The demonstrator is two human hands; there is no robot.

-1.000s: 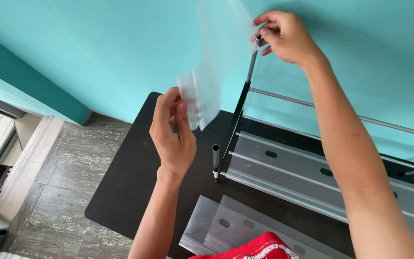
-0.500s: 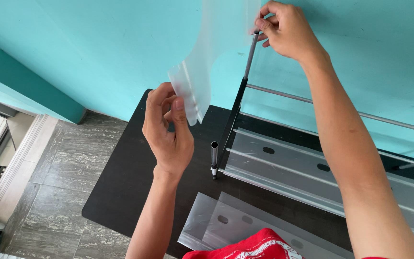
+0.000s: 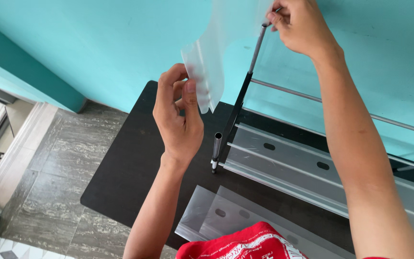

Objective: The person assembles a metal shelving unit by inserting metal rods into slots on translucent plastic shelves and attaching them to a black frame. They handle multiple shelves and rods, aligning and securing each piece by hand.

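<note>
A clear plastic sheet (image 3: 216, 48) is held up by two hands in front of a blue-green wall (image 3: 97, 43).

The sheet's lower edge is pinched between the thumb and fingers of the left hand (image 3: 180, 117). The right hand (image 3: 300, 26) is closed on the sheet's top, at the tip of a grey pole (image 3: 257, 48). Below, a shelf rack (image 3: 312, 168) is seen on a black mat (image 3: 130, 163). More clear panels (image 3: 207, 216) are laid near a red cloth (image 3: 238, 244).

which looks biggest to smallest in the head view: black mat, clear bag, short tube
1. black mat, though partly covered
2. clear bag, held up nearer the camera by both hands, so its look may flatter it
3. short tube, upright at the rack's corner
</note>
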